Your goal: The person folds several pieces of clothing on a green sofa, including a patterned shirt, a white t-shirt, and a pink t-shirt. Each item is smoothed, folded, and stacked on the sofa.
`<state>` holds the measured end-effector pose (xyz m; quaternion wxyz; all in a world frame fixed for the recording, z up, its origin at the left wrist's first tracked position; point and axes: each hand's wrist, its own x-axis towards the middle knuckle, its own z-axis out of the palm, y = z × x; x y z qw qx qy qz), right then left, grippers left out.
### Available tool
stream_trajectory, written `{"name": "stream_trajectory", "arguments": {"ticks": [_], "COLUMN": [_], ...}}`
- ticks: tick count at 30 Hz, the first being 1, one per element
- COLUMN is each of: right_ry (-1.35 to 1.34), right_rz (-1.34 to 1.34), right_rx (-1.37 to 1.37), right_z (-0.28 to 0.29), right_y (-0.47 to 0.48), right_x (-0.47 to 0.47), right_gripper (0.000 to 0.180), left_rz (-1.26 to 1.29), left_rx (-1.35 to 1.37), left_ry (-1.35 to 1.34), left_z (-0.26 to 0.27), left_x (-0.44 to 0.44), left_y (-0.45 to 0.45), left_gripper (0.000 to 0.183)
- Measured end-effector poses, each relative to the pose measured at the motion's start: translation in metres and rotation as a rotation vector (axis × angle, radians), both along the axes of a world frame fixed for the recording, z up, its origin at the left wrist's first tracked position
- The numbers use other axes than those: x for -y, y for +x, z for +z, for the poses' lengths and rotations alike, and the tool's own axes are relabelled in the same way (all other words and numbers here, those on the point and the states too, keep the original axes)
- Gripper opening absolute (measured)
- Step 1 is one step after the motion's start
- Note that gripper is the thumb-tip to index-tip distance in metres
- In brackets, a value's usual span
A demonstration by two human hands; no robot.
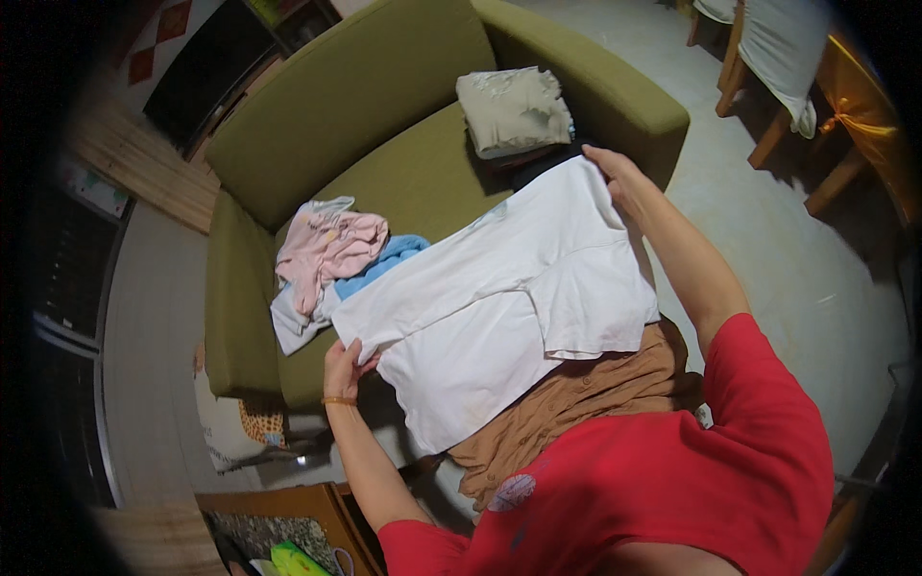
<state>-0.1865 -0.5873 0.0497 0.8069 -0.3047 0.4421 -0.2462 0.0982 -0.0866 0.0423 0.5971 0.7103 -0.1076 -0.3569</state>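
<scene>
A white short-sleeved shirt (pixel 461 374) is stretched between my two hands, partly folded over, with one sleeve (pixel 594 302) lying toward me. My left hand (pixel 344 371), with a band at the wrist, pinches its lower left corner. At the opposite end, my right hand (pixel 612 169) grips the upper right edge, its fingertips partly hidden by the cloth. Beneath the shirt is my brown buttoned garment (pixel 576 403). Just past my left hand, a crumpled pink garment (pixel 335 248), a blue cloth (pixel 389 263) and a white cloth (pixel 292 324) lie heaped on the sofa seat.
The green sofa (pixel 346 93) holds a stack of folded clothes (pixel 515 111) near its right armrest (pixel 598 79). A low wooden table (pixel 277 500) with items on it stands at lower left. Cloth-draped chairs (pixel 781 54) are at upper right. A printed bag or cushion (pixel 223 425) sits beside the sofa.
</scene>
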Motion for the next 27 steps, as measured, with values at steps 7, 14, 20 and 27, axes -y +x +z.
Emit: {"name": "stream_trajectory", "arguments": {"ticks": [7, 14, 20, 27], "right_ry": [-0.094, -0.376, -0.59, -0.49], "right_rz": [-0.048, 0.115, 0.245, 0.203], "right_rx": [0.048, -0.069, -0.071, -0.045], "right_z": [0.001, 0.015, 0.033, 0.037], "right_y": [-0.051, -0.111, -0.127, -0.149], "right_x": [-0.037, -0.119, -0.155, -0.132], "right_gripper": [0.026, 0.082, 0.076, 0.051], "left_rz": [0.01, 0.014, 0.013, -0.042], "left_rx": [-0.004, -0.027, -0.045, 0.014], "left_ry": [-0.042, -0.089, -0.125, -0.075], "left_z": [-0.007, -0.005, -0.002, 0.002], "left_x": [-0.002, -0.004, 0.002, -0.011], "left_y": [0.0, -0.003, -0.008, -0.021], "left_gripper": [0.027, 0.025, 0.029, 0.035]}}
